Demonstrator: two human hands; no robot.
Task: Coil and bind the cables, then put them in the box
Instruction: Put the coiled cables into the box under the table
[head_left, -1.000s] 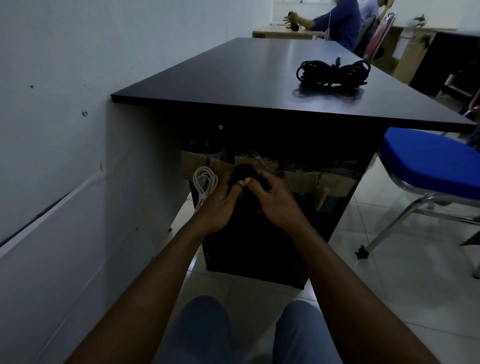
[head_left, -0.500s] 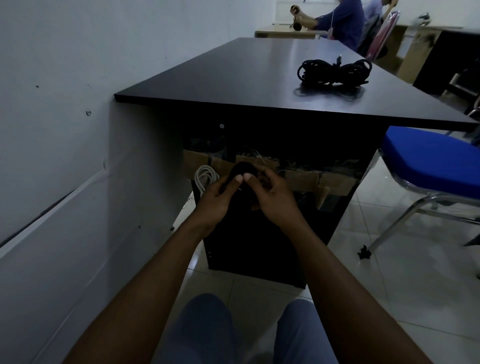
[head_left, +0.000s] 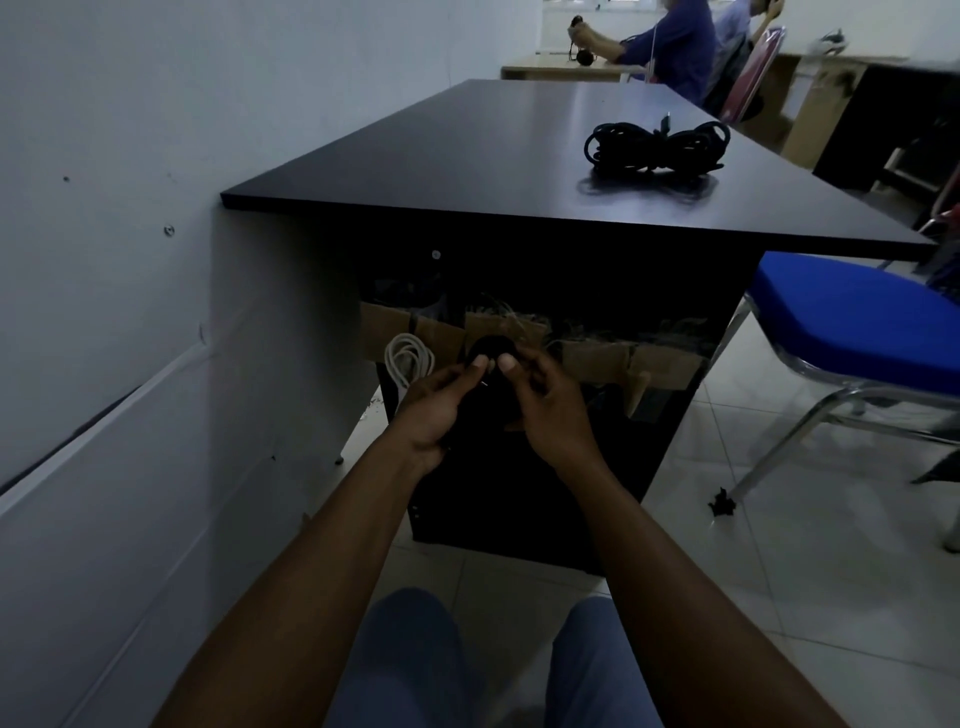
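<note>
Both of my hands hold a black coiled cable (head_left: 492, 349) in front of the dark desk end, below the tabletop. My left hand (head_left: 439, 410) grips its left side, and my right hand (head_left: 550, 410) grips its right side; both thumbs press at the coil's top. Most of that coil is lost against the dark panel. A white coiled cable (head_left: 408, 358) hangs over the edge of the cardboard box (head_left: 597, 358) under the desk. A bound bundle of black cable (head_left: 655, 146) lies on the black desk (head_left: 467, 156).
A white wall (head_left: 130, 260) runs close on the left. A blue-seated metal chair (head_left: 852, 322) stands to the right on the tiled floor. A person sits at a far table (head_left: 670, 47). My knees (head_left: 405, 654) are at the bottom.
My hands have stayed together on the black coil, with the thumbs shifting slightly at its top. The view has tilted a little; nothing else has moved.
</note>
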